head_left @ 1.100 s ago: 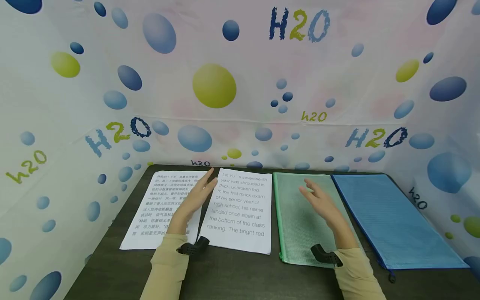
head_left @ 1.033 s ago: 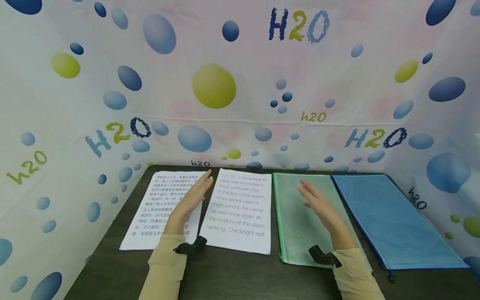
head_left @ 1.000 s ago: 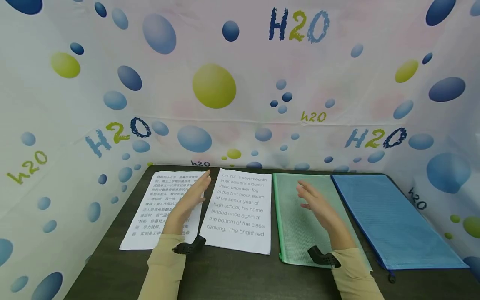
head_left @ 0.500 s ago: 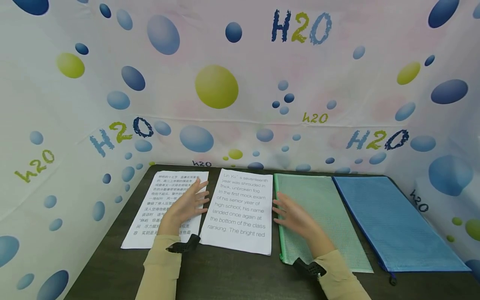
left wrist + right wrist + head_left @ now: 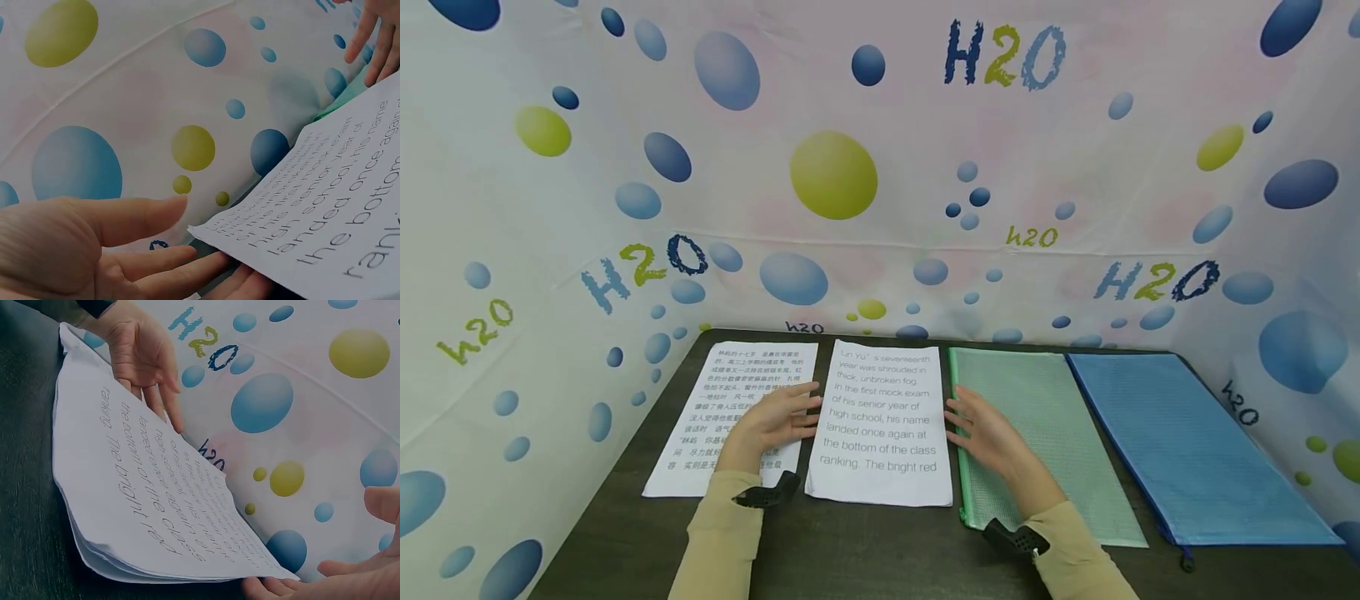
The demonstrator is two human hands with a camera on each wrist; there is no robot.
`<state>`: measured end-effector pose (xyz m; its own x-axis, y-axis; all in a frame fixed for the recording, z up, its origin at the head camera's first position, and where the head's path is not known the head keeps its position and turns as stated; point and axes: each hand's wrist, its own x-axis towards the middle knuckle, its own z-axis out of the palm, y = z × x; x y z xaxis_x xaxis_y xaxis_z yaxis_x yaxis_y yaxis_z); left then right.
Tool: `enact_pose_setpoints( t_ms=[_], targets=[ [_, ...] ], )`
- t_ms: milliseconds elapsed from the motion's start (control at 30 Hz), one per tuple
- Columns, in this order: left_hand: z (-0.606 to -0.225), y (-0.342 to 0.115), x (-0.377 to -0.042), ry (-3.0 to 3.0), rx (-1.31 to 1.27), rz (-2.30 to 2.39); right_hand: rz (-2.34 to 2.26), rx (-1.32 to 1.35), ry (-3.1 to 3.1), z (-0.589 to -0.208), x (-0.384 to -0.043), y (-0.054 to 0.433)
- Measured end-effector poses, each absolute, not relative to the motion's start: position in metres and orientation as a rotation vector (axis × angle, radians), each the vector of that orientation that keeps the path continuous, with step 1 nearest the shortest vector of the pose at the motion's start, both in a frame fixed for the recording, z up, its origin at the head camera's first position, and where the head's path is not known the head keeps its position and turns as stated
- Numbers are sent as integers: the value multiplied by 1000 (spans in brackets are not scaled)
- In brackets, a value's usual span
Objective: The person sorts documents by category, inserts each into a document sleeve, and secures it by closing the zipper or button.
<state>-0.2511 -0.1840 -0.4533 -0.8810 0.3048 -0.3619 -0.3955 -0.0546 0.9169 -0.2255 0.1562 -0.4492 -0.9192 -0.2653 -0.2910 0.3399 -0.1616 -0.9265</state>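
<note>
A stack of white printed sheets with large English text lies between my two hands on the dark table. My left hand has its fingertips at the stack's left edge, over the neighbouring Chinese-text sheets. In the left wrist view, its fingers reach just under the paper edge, thumb raised and apart. Above the green mesh zip bag, my right hand holds its fingers spread towards the stack's right edge. The right wrist view shows those fingertips at that edge, thumb held off. Several layered sheets show at the near side.
A blue mesh zip bag lies at the right, its dark zip pull hanging off the near corner. The dark table shows in front of the papers. A bubble-patterned white sheet stands behind and at the sides.
Both hands came inward from over the Chinese-text sheets and green bag to the English stack's sides. The left fingers lowered. The stack has turned slightly, its near edge shifting right.
</note>
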Motion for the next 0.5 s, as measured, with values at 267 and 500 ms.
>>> enact_pose_setpoints(
  t_ms=[267,500],
  targets=[
    [-455,-179,-247,1817,-32,1885,-2154,85,1711,-450,-226,157],
    [-455,-181,-243,1870,-27,1832,-2150,61,1716,-452,-226,158]
  ],
)
